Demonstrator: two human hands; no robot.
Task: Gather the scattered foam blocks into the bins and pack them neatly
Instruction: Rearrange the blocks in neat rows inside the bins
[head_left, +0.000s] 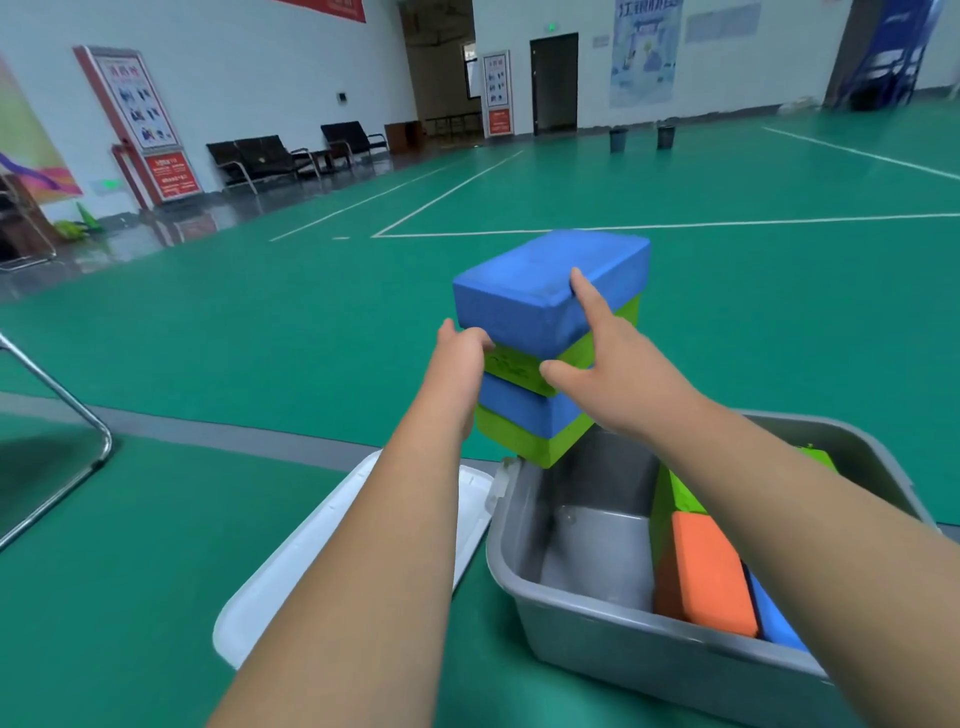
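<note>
A stack of several foam blocks, alternating blue and green, is held in the air above the far left corner of the grey bin (571, 613). The top blue block (524, 291) lies under the fingers of my right hand (602, 364), whose thumb presses the green block (511, 366) beneath it. My left hand (457, 364) grips the stack's left side, fingers curled on the green block. Lower in the stack are a second blue block (524, 410) and a green one (530, 447). Inside the bin stand an orange block (706, 571), a blue block (774, 618) and a green block (675, 493).
A white bin lid (280, 582) lies on the green floor left of the bin, under my left forearm. A metal chair leg (67, 410) stands at the left. Black benches (270, 156) line the far wall, and two dark buckets (641, 137) stand far back.
</note>
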